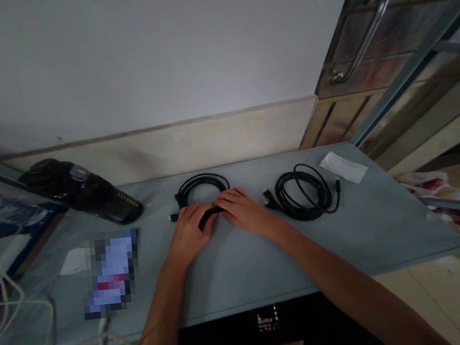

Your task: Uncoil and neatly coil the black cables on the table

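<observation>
A coiled black cable (202,179) lies on the grey-blue cloth-covered surface, its near side hidden by my hands. My left hand (190,229) is closed around its near left part, thumb pressed against a thick black section. From the right, my right hand (241,209) closes on the same section, fingers bent over it and fingertips nearly meeting the left hand. The cable's plug (173,217) sticks out just left of my left hand. A second coiled black cable (302,195) rests to the right, apart from both hands.
At the left a black bottle (90,192) lies on its side. Nearer me are a blurred-out phone-like object (112,274) and pale cords (7,299). A white paper slip (343,167) lies at the back right. A wall (143,56) closes off the far side.
</observation>
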`<state>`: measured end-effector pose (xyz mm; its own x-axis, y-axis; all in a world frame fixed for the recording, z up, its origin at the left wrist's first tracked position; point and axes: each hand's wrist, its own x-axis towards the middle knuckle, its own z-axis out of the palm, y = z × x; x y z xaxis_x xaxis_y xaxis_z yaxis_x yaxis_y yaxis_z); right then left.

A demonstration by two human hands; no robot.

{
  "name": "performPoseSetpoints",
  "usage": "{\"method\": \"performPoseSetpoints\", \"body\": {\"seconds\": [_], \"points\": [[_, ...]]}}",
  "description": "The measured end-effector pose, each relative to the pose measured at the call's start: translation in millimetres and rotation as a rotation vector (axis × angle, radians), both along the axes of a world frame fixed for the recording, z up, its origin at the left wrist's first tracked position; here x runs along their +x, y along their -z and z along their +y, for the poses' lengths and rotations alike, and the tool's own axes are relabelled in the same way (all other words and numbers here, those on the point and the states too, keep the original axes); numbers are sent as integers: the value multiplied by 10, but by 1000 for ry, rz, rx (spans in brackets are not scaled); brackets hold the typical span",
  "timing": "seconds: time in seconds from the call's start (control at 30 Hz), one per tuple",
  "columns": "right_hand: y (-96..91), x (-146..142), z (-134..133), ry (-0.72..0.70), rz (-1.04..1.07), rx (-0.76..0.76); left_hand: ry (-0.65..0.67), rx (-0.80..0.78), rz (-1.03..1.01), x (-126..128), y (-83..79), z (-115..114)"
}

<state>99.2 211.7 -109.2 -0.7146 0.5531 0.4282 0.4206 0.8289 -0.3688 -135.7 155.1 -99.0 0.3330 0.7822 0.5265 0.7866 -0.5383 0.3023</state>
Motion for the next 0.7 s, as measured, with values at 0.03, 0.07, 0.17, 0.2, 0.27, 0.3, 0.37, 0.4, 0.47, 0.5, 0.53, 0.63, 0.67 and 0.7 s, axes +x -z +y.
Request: {"method": "performPoseSetpoints", "body": {"seconds": [0.03, 0.07, 0.17, 0.2, 0.27, 0.3, 0.37, 0.4, 0.47, 0.5, 0.53, 0.63, 0.67, 0.7], "points": [[-3, -5, 12, -1, -10, 5, -7, -8, 5, -9, -6, -6], [-5, -10, 20, -2, -16, 11, -15, -14, 13, -20, -11, -10], [0, -14, 28, 3, -14, 35, -24, -19, 33, -53, -10, -9], [1, -11, 28, 9, -11, 39, -19, -16, 34, -60, -4, -5], [-1, -2, 29, 19, -6, 38, -4, 3, 30, -66, 10, 7], [-4, 2, 30, 22, -1, 34, 3, 17, 27, -65, 16, 13], [-14, 5, 32, 26, 17, 23, 4, 52, 18, -58, 23, 22], [-20, 3, 32, 27, 31, 18, 1, 70, 10, -52, 22, 25], [-30, -3, 29, 32, 67, 10, -5, 96, -7, -38, 10, 26], [-33, -6, 26, 37, 87, 9, -9, 105, -17, -32, 1, 25], [-34, -8, 25, 44, 107, 8, -12, 113, -26, -25, -9, 23], [-21, -8, 29, 57, 154, 7, -27, 120, -45, -11, -28, 18], [-10, -6, 34, 54, 162, 5, -32, 112, -45, -9, -29, 17], [2, -2, 42, 50, 168, 2, -35, 96, -41, -9, -26, 18]]}}
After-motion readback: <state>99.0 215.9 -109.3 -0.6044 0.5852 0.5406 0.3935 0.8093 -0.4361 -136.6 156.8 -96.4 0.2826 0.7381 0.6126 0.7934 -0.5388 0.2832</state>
